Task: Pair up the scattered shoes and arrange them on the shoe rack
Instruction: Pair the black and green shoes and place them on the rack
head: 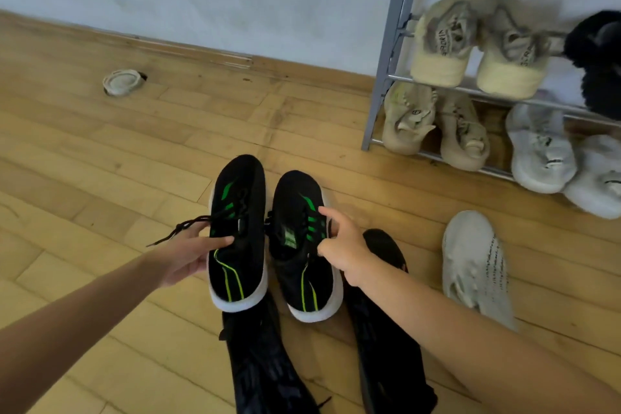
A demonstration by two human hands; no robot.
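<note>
The person is pairing two black, green-striped, white-soled sneakers (239, 198) above the wooden floor (100, 158). The left hand (188, 257) is gripping one's side and the right hand (344, 247) is pinching the other's collar. Next they probably need carrying to the grey metal shoe rack (386, 77), whose free spots are cut off at the right.

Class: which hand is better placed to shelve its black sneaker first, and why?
Right. The right hand holds its sneaker nearer the shoe rack, on the right; the left hand is farther.
</note>
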